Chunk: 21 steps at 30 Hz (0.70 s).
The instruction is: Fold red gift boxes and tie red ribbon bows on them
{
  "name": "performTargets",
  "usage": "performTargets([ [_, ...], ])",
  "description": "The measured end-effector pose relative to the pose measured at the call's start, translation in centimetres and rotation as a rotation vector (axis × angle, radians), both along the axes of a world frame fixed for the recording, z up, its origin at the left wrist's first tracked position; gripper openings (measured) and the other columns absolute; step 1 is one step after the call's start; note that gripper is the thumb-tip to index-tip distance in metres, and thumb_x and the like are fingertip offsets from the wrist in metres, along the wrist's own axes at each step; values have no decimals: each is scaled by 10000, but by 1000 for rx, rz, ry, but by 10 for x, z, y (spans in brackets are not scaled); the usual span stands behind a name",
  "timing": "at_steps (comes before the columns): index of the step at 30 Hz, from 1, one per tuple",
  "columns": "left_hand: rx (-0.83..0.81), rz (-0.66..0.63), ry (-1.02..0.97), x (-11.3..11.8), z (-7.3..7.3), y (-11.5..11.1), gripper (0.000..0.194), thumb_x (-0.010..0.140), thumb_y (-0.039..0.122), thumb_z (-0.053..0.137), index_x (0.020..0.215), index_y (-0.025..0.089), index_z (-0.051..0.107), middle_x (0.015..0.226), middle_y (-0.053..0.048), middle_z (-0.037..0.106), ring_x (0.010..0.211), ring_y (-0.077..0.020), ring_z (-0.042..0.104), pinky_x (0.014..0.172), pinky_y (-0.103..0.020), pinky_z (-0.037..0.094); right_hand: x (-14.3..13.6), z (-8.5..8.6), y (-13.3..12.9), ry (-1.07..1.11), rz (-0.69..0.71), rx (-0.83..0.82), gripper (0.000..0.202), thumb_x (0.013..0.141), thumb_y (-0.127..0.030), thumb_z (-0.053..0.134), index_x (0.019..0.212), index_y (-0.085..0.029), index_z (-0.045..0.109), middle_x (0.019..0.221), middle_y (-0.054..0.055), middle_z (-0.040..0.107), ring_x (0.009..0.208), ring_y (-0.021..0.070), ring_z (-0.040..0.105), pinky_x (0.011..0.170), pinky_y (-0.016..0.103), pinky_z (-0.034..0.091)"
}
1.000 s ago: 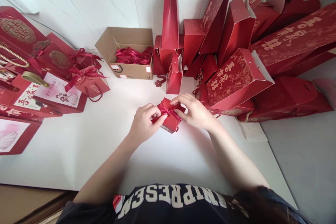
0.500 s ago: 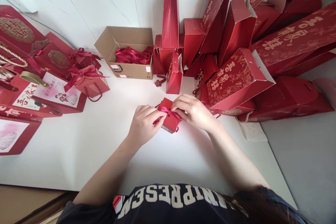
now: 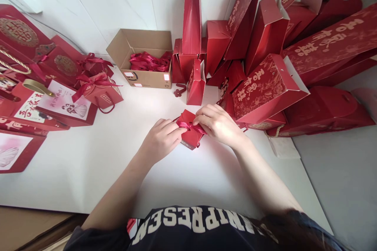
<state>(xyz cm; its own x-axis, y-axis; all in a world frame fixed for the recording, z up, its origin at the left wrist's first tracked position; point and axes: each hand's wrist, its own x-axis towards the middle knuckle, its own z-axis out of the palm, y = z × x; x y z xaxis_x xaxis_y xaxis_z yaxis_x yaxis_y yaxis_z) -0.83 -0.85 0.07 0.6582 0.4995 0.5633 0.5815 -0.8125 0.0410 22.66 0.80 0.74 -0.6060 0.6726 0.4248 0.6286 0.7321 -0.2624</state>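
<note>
Left hand (image 3: 161, 140) and right hand (image 3: 217, 124) pinched red ribbon (image 3: 190, 126)

Each hand's fingertips grasped one side of it, knotted across a small red box (image 3: 191, 139). The box rested on the white table (image 3: 182, 186) between the hands, nearer the person than the carton (image 3: 150, 79) of loose ribbons (image 3: 150, 62).

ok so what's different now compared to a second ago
The left hand has straightened its curled fingers toward the red bow; the right hand has drawn its fingers down to the bow's other side. More of the small red box shows. Both hands stay at the bow. The cardboard box hasn't moved.
</note>
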Motion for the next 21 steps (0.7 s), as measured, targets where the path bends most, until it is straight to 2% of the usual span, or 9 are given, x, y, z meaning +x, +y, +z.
performTargets([
  [3, 28, 12, 14, 0, 2, -1, 223, 832, 41, 543, 958, 173, 671, 753, -20, 662, 718, -170, 557, 707, -333, 438, 0, 1, 0, 16, -9, -7, 209, 937, -74, 480, 938, -195, 651, 946, 56, 662, 899, 194, 553, 768, 336, 389],
  [5, -66, 21, -43, 1, 7, -2, 165, 827, 87, 555, 876, 194, 671, 764, -17, 665, 721, -172, 561, 709, -340, 426, 2, 3, -1, 34, 11, -68, 231, 914, -48, 469, 914, -202, 641, 949, 49, 654, 906, 193, 556, 789, 339, 394],
  [7, -235, 64, -167, 1, 12, -5, 147, 852, 163, 547, 739, 197, 635, 743, -17, 652, 704, -166, 562, 695, -332, 419, 5, 8, -2, 75, 34, -168, 209, 876, -45, 490, 897, -208, 620, 968, 42, 643, 911, 194, 562, 822, 347, 402],
  [10, -514, 336, -332, -2, 18, -6, 379, 934, 308, 474, 577, 199, 539, 580, -9, 564, 577, -150, 524, 582, -301, 381, 8, 13, -2, 209, -13, -345, 134, 912, -134, 482, 953, -217, 578, 978, 44, 622, 909, 198, 566, 833, 351, 421],
  [12, -710, 545, -317, -7, 19, -5, 492, 954, 420, 439, 522, 207, 541, 496, -5, 528, 501, -153, 510, 524, -298, 348, 9, 13, -1, 302, -118, -453, 148, 983, -258, 422, 956, -224, 564, 917, 38, 603, 861, 192, 561, 783, 337, 431],
  [14, -917, 635, -233, -14, 19, -2, 555, 935, 522, 444, 499, 211, 591, 470, -10, 552, 465, -161, 529, 502, -299, 346, 8, 9, 2, 346, -216, -546, 284, 1008, -401, 385, 884, -224, 570, 849, 28, 573, 813, 185, 552, 750, 327, 431],
  [16, -1130, 601, -177, -18, 19, 2, 583, 904, 601, 458, 525, 204, 656, 510, -25, 619, 481, -172, 578, 504, -295, 378, 8, 4, 5, 368, -254, -622, 389, 990, -502, 396, 806, -215, 585, 852, 29, 563, 838, 184, 562, 787, 329, 438],
  [19, -1425, 424, -203, -18, 20, 5, 607, 883, 661, 453, 661, 180, 748, 673, -64, 730, 600, -193, 670, 582, -288, 476, 7, 0, 7, 452, -203, -723, 417, 958, -551, 444, 799, -208, 618, 1000, 46, 594, 978, 193, 584, 890, 331, 435],
  [21, -1545, 328, -254, -16, 20, 6, 588, 877, 657, 476, 726, 171, 770, 744, -83, 754, 664, -199, 696, 630, -287, 515, 6, 1, 7, 498, -156, -790, 401, 936, -564, 482, 811, -207, 617, 1062, 49, 608, 1005, 198, 590, 893, 326, 443],
])
